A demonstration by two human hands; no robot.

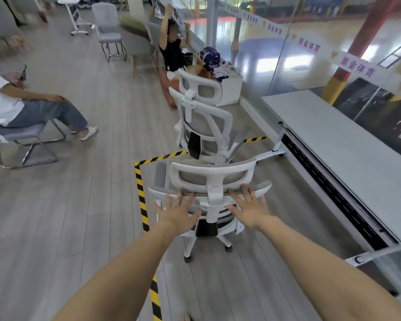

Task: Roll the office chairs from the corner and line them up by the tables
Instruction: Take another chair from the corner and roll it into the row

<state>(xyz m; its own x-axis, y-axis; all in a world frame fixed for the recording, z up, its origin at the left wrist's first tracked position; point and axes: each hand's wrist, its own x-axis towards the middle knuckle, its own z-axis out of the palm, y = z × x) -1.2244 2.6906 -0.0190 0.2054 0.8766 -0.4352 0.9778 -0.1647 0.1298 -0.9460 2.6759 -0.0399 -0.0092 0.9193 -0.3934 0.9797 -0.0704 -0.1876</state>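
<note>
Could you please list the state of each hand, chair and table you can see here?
left hand: open, fingers spread, fingertips on the near chair's back.
right hand: open, fingers spread, fingertips on the same back.
near office chair: upright on its castors, beside the table.
far office chair: upright, directly ahead of the near one.
long table: standing to the right of both chairs.
grey chair: unoccupied, farther back.

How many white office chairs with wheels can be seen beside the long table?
2. The near chair is under both hands, left hand and right hand. The far chair stands just ahead of it. Others may be hidden behind them.
</note>
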